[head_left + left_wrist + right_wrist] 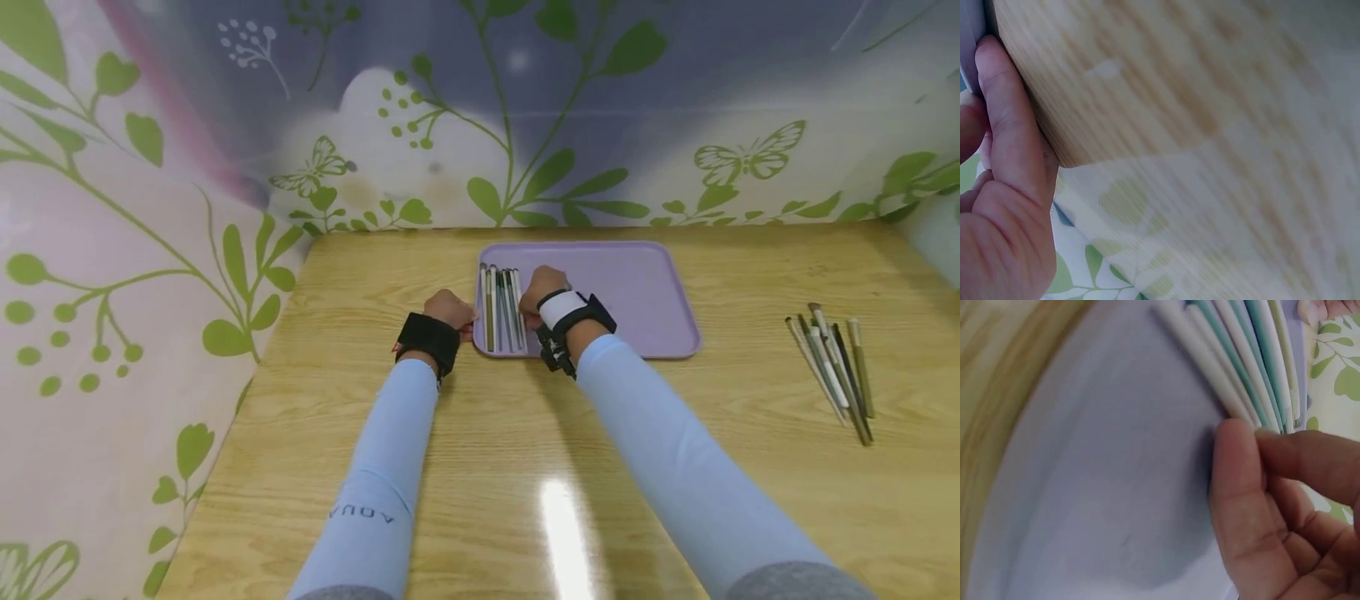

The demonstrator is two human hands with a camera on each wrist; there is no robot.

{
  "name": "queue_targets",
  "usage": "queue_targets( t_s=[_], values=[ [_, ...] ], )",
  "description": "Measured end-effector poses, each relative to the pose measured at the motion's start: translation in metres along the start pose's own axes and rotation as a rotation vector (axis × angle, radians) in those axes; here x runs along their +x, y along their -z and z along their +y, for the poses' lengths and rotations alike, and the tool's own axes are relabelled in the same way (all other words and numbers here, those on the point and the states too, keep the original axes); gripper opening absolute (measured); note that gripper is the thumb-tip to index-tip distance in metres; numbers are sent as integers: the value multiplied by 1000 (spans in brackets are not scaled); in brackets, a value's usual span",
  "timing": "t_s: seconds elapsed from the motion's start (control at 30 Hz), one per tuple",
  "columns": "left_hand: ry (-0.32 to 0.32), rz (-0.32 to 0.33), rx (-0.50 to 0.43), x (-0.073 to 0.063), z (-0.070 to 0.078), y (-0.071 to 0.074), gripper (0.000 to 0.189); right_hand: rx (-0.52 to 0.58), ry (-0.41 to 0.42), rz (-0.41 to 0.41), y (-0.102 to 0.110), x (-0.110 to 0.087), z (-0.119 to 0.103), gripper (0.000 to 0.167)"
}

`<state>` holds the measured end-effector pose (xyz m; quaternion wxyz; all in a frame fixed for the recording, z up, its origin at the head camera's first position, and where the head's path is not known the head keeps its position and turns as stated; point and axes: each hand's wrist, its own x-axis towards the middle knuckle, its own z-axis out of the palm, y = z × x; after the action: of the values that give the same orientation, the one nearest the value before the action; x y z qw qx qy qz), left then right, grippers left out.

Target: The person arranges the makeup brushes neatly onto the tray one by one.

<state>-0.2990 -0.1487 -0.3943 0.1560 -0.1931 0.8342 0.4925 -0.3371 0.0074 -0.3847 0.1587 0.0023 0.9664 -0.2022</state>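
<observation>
A lilac tray [622, 292] lies on the wooden table, with several slim makeup brushes [502, 310] lined up side by side along its left end. My left hand [448, 308] is at the tray's left rim; in the left wrist view a finger [1007, 106] lies along the outer wall, with the thumb at the rim. Inside the tray, my right hand [542, 293] is beside the rightmost brush. The right wrist view shows thumb and forefinger pinching the end of a pale-handled brush [1200, 369], close against the others.
To the right on the table [420, 500] is a loose pile of several more makeup brushes [832, 367]. A wall [420, 167] with a leaf and butterfly pattern stands behind the table, and another patterned wall [150, 250] runs along its left side.
</observation>
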Motion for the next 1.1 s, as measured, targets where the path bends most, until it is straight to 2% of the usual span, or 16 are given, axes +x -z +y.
queue_targets(
  t_s=[0.1, 0.17, 0.27, 0.33, 0.37, 0.5, 0.57, 0.63, 0.77, 0.93, 1.1],
  values=[
    [0, 1, 4, -1, 0, 0, 21, 50, 38, 30, 10, -4, 10, 14],
    [4, -1, 1, -2, 0, 2, 21, 126, 53, 19, 31, -19, 15, 16],
    [14, 7, 2, -2, 1, 5, 21, 180, 148, 94, 61, -38, 39, 18],
    [21, 8, -10, -3, 2, 8, 22, 151, 177, 155, 81, -52, 63, 20],
    [21, 4, -16, -3, 3, 9, 22, 101, 168, 198, 89, -58, 78, 19],
    [26, -1, -29, -5, 5, 14, 23, -64, 46, 316, 109, -77, 147, 20],
    [26, -8, -15, -5, 6, 16, 23, -140, -21, 336, 112, -85, 183, 27],
    [31, -4, -5, -6, 6, 16, 23, -174, -71, 331, 112, -94, 214, 26],
    [26, -6, 14, -6, 5, 14, 24, -227, -110, 303, 108, -106, 256, 17],
    [24, -12, 17, -6, 5, 7, 25, -237, -154, 279, 102, -114, 276, 19],
    [25, -29, 22, -7, 7, -1, 24, -248, -207, 270, 98, -118, 281, 19]
  ],
)
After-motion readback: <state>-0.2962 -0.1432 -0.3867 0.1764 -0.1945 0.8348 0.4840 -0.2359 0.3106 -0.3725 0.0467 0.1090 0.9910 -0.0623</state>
